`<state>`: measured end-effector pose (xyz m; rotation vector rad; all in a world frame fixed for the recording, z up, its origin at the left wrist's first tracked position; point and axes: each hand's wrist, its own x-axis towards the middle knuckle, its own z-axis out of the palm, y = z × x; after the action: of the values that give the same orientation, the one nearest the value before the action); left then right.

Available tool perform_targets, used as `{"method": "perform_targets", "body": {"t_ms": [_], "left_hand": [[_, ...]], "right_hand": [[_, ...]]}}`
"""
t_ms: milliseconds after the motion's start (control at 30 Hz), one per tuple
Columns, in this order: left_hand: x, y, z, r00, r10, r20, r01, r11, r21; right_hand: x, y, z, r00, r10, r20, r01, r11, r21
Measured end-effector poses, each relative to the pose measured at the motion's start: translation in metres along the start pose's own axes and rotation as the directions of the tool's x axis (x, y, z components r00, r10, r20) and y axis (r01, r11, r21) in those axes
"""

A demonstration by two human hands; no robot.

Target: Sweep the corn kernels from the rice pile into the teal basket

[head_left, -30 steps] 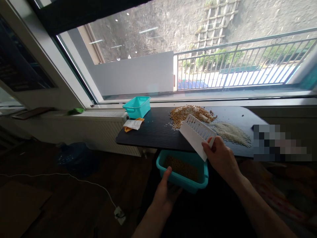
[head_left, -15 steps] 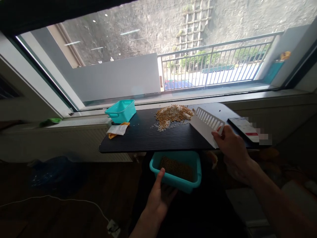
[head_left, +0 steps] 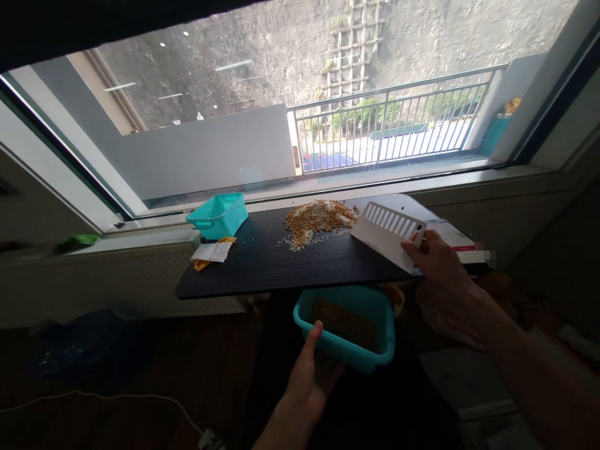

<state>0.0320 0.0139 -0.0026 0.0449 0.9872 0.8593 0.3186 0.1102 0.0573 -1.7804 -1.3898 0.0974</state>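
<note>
My left hand (head_left: 312,375) grips a turquoise plastic basin (head_left: 344,347) below the table's front edge, its thumb over the rim and the fingers underneath. Brown grains (head_left: 347,322) cover the basin's bottom. In my right hand (head_left: 435,253) is a white slotted scraper (head_left: 382,240), pinched at its right end. The scraper is tilted, with its slots along the upper side, over the right part of the dark table (head_left: 262,269). Just left of it lies a heap of mixed golden kernels and white rice-like grains (head_left: 319,219), with loose white grains scattered along its front.
A second turquoise basin (head_left: 220,219) stands at the table's left end. In front of it lies a white and orange packet (head_left: 213,252). A flat white item with a red stripe (head_left: 462,247) is partly behind my right hand. A radiator (head_left: 126,269) and window lie beyond.
The view has shifted a little. The held basin sits slightly further right relative to the table, and the scraper is a bit flatter. Both hands keep their grips.
</note>
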Motion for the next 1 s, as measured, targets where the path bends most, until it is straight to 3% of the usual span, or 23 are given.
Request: {"method": "perform_targets", "body": {"t_ms": [133, 233, 333, 433, 500, 633, 733, 833, 1000], "left_hand": [[0.003, -0.007, 0.005, 0.999, -0.046, 0.023, 0.046, 0.999, 0.027], [0.006, -0.01, 0.003, 0.996, -0.051, 0.073, 0.048, 0.998, 0.041], [0.01, -0.01, 0.0, 0.995, -0.069, 0.066, 0.068, 0.998, 0.006], [0.015, -0.01, -0.005, 0.996, -0.068, 0.063, 0.07, 0.997, -0.038], [0.016, -0.009, -0.009, 0.995, -0.059, 0.079, 0.062, 0.997, -0.045], [0.016, -0.005, -0.019, 0.994, -0.011, 0.11, 0.013, 1.0, -0.014], [0.017, 0.0, -0.028, 0.999, 0.008, 0.049, -0.009, 1.0, 0.007], [0.021, 0.003, -0.037, 0.997, 0.051, 0.056, -0.049, 0.998, -0.035], [0.027, 0.004, -0.052, 0.991, 0.068, 0.119, -0.054, 0.992, -0.117]], "right_hand": [[0.017, -0.003, -0.021, 0.999, 0.013, -0.05, -0.009, 0.998, 0.065], [0.016, -0.026, -0.038, 0.989, 0.096, -0.116, -0.064, 0.965, 0.253], [-0.004, -0.054, -0.044, 0.979, 0.161, -0.124, -0.092, 0.895, 0.436], [-0.044, -0.073, -0.027, 0.983, 0.184, 0.006, -0.147, 0.77, 0.621], [-0.075, -0.08, -0.009, 0.967, 0.179, 0.181, -0.254, 0.705, 0.662], [-0.117, -0.08, 0.021, 0.945, 0.206, 0.254, -0.326, 0.611, 0.721], [-0.121, -0.076, 0.027, 0.952, 0.159, 0.262, -0.297, 0.69, 0.66], [-0.114, -0.075, 0.025, 0.96, 0.098, 0.263, -0.241, 0.77, 0.59], [-0.119, -0.08, 0.026, 0.938, -0.025, 0.345, -0.21, 0.75, 0.627]]}}
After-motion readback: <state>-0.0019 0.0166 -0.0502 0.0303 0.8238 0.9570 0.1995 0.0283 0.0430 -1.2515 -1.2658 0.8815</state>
